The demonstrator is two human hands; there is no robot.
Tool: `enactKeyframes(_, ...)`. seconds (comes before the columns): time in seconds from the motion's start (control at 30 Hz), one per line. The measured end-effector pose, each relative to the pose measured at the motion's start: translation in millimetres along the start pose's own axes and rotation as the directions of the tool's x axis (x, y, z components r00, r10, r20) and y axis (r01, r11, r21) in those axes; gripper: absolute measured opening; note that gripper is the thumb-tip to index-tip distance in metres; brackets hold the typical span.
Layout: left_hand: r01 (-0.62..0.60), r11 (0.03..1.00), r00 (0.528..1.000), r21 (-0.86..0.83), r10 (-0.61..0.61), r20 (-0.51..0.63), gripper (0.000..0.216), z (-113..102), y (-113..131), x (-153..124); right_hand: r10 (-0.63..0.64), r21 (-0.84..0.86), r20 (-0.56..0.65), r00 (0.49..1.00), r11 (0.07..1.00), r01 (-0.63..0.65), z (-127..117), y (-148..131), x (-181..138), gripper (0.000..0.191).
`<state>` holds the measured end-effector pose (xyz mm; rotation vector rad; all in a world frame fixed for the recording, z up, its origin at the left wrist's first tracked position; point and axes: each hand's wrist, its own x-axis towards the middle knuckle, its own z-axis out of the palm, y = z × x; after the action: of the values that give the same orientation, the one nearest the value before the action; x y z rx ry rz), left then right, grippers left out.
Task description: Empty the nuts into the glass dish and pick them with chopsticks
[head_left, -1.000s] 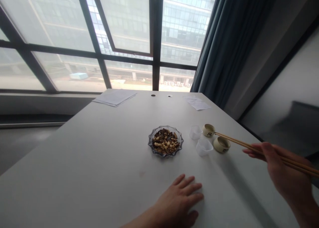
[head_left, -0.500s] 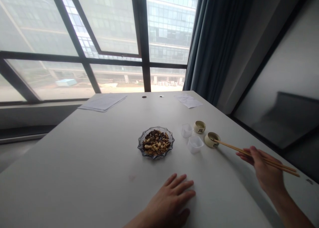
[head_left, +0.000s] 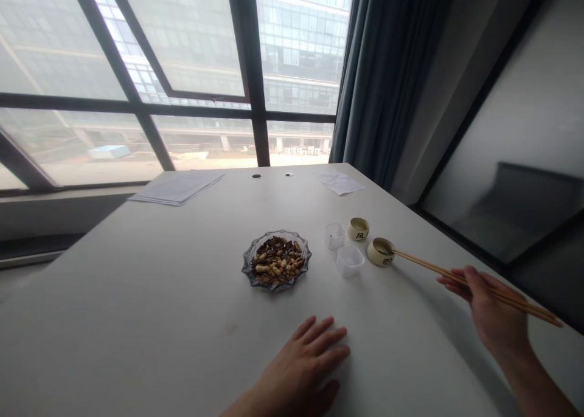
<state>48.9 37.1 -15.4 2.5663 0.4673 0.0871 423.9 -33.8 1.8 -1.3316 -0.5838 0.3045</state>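
Observation:
My right hand (head_left: 493, 310) is closed around a pair of chopsticks (head_left: 424, 264). Their tips are at the right rim of the nearer small ceramic cup (head_left: 381, 254); whether they touch it I cannot tell. A second ceramic cup (head_left: 358, 228) with a dark mark stands just behind. To their left are two clear plastic cups, a nearer one (head_left: 350, 262) and a farther one (head_left: 335, 237). My left hand (head_left: 303, 362) lies open, palm down, on the table. Beyond it sits a scalloped glass bowl (head_left: 249, 271) holding peanuts and dark seeds (head_left: 279, 260).
The white table (head_left: 137, 295) reaches to the windows. A stack of papers (head_left: 177, 187) lies at its far left and a loose sheet (head_left: 341, 182) at the far right. Two round cable holes are near the back edge. A dark blue curtain (head_left: 374, 89) hangs behind.
The chopstick tips have shifted right, from inside the nearer ceramic cup to its right rim, and the sticks are closer together. The whole view has shifted slightly. My left hand stays flat.

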Motion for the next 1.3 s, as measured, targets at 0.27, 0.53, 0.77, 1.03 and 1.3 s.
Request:
enactKeyframes(0.27,0.014,1.000,1.000,0.000,-0.014,-0.004,0.062,-3.3,4.4,-0.7,-0.026,-0.016,0.050,0.998,1.000,0.027,7.5,3.4,-4.4,0.042)
enactKeyframes(0.53,0.010,1.000,1.000,-0.008,-0.010,-0.023,0.064,-0.8,3.1,-1.3,-0.051,-0.049,0.065,0.997,0.997,0.054,11.0,1.4,-9.6,0.042)
enactKeyframes(0.77,-0.001,1.000,0.999,-0.008,0.000,-0.032,0.062,2.6,1.5,-3.7,-0.083,-0.021,0.060,0.995,0.996,0.084,12.8,8.5,-11.3,0.037)
enactKeyframes(1.03,-0.044,0.998,0.992,-0.036,0.039,-0.119,0.045,6.9,-1.6,-8.5,-0.174,0.021,0.104,0.979,0.985,0.173,34.3,-20.9,-30.3,0.032)
enactKeyframes(1.3,-0.059,0.998,0.986,-0.006,0.057,-0.156,0.044,11.8,-4.9,-8.0,-0.309,0.000,0.546,0.778,0.929,0.369,131.5,-51.5,-63.4,0.019)
